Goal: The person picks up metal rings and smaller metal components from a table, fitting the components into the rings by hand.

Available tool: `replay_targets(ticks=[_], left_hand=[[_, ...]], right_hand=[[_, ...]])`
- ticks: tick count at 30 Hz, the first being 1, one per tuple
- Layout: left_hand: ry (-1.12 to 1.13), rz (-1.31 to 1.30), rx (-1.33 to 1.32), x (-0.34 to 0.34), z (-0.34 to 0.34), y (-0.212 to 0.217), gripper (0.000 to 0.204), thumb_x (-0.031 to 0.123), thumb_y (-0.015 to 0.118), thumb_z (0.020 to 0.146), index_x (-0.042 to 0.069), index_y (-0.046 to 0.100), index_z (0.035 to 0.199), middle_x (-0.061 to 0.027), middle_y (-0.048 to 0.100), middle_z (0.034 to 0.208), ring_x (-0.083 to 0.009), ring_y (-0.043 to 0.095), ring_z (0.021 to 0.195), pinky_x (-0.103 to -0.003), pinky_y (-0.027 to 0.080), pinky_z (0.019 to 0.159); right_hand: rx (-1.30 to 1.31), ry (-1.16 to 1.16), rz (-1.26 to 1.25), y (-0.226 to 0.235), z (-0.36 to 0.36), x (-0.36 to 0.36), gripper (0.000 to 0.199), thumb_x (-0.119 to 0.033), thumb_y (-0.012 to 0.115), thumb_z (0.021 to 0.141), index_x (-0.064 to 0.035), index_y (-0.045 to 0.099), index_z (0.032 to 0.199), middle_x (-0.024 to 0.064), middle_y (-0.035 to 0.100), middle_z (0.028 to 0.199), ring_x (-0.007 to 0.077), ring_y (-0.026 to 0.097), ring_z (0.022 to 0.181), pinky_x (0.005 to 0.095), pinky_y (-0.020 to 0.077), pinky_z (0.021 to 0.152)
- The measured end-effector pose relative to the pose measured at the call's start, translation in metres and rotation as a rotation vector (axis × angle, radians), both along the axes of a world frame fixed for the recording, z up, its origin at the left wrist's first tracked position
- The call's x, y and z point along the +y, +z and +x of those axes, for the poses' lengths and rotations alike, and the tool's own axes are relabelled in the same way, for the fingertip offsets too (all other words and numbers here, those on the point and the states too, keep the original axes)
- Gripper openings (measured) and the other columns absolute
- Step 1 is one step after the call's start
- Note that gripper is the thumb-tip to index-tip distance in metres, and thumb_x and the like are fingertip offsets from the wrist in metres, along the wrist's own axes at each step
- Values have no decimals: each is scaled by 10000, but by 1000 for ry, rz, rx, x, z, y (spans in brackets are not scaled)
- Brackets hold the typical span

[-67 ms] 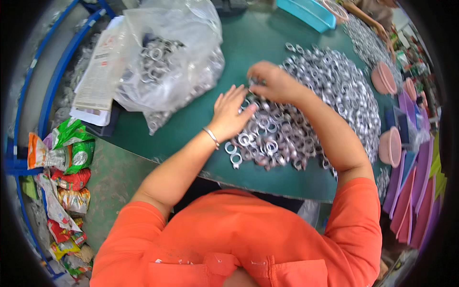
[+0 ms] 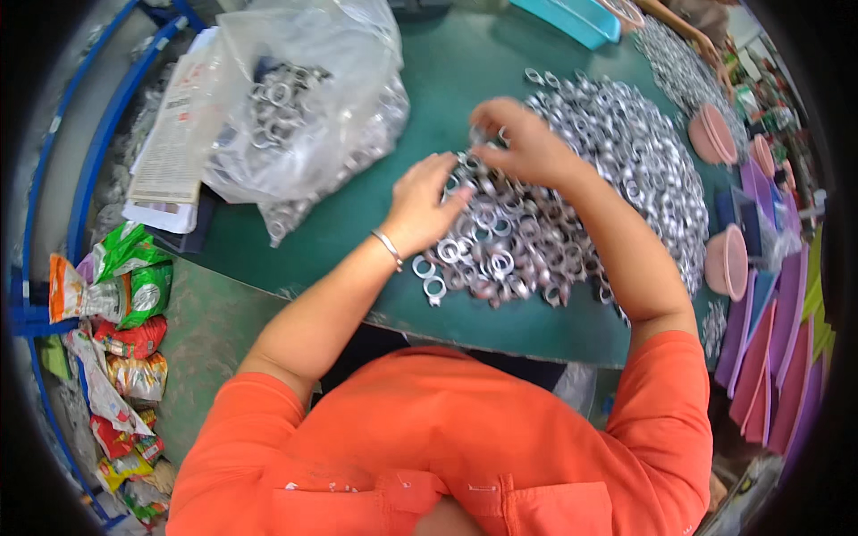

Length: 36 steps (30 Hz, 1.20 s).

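Note:
A large heap of silvery metal rings point(image 2: 617, 143) with small tabs lies on the green table, its nearer part darker and looser. At the left edge of that nearer part is my left hand point(image 2: 424, 204), a metal bangle on its wrist. Its thumb stands apart from its slightly bent fingers, beside the rings, and no ring shows firmly gripped. My right hand point(image 2: 525, 147) hovers over the heap's far left side, palm down, fingers curled toward the thumb. A metal ring point(image 2: 503, 136) shows between them; whether more are held is hidden.
A clear plastic bag point(image 2: 357, 116) of similar rings sits left, beside printed papers point(image 2: 170, 143). A turquoise tray point(image 2: 572, 20) and pink bowls point(image 2: 726, 262) stand at the far and right edges. Another person's arm point(image 2: 684, 31) reaches in at the far right. Colourful packets point(image 2: 134, 286) lie lower left.
The fingers of my left hand have drawn in a little from a flatter spread. My right hand has shifted slightly up and away from the left. The whole view has tilted slightly.

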<state>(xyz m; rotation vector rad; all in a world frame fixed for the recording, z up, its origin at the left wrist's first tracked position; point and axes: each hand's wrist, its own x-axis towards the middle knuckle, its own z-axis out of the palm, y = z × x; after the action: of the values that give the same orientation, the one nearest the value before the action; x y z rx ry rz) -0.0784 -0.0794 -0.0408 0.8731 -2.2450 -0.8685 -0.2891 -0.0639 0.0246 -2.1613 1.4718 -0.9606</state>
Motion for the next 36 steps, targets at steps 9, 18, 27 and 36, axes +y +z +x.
replay_targets(ticks=[9, 18, 27, 36], left_hand=[[-113, -22, 220, 46, 3, 24, 223, -51, 634, 785, 51, 689, 975, -79, 644, 1065, -242, 606, 1013, -327, 462, 910], [-433, -360, 195, 70, 5, 33, 139, -11, 667, 773, 56, 678, 894, -56, 671, 1020, -242, 626, 947, -379, 430, 904], [-172, -356, 6, 118, 40, 36, 175, 151, 778, 707, 106, 699, 856, -15, 598, 888, -206, 548, 859, -355, 338, 799], [-243, -243, 72, 116, 44, 29, 165, 62, 755, 734, 73, 708, 892, -26, 559, 829, -177, 550, 740, -305, 409, 683]], right_hand=[[-163, -493, 23, 8, 34, 192, 340, -63, 824, 681, -27, 650, 972, 59, 527, 897, 114, 523, 663, 228, 450, 554], [108, -519, -49, -50, 98, 236, 329, -210, 812, 689, -42, 581, 852, 117, 549, 925, 312, 565, 819, 404, 480, 698], [-173, -538, -32, -44, 82, 269, 254, 21, 727, 722, -23, 608, 942, 123, 614, 972, 293, 596, 890, 375, 478, 781], [-215, -524, 125, -47, 96, 259, 544, 7, 769, 679, -31, 505, 1153, 97, 634, 1015, 260, 591, 876, 372, 476, 806]])
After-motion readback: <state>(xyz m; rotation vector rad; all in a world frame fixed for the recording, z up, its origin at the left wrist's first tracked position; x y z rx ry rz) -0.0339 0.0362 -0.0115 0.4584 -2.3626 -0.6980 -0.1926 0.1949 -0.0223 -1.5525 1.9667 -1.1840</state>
